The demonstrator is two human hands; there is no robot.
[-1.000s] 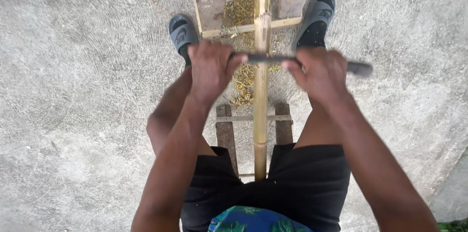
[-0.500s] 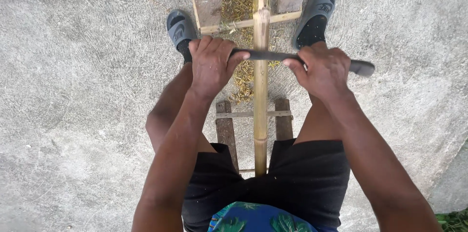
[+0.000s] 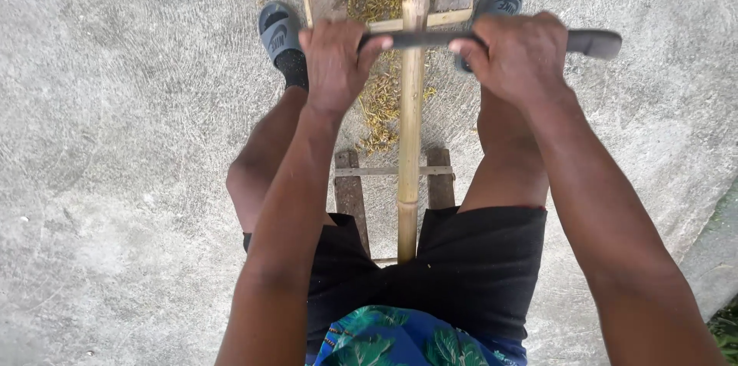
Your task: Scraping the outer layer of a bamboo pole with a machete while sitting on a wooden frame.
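Observation:
A long bamboo pole [image 3: 410,143] runs away from me between my knees, resting on a low wooden frame [image 3: 351,189]. A dark flat blade [image 3: 419,39] lies across the pole near its far part. My left hand [image 3: 336,62] grips the blade's left end and my right hand [image 3: 519,54] grips its handle end, whose dark tip [image 3: 596,43] sticks out to the right. Both hands sit level, one on each side of the pole.
Yellowish bamboo shavings [image 3: 380,97] lie heaped on the concrete ground [image 3: 123,143] beside the pole. My feet in grey slide sandals [image 3: 278,28] stand either side of the frame. A concrete edge with greenery [image 3: 723,320] is at lower right.
Both hands and the blade have slid a little farther along the pole, away from me, and the camera has tilted slightly.

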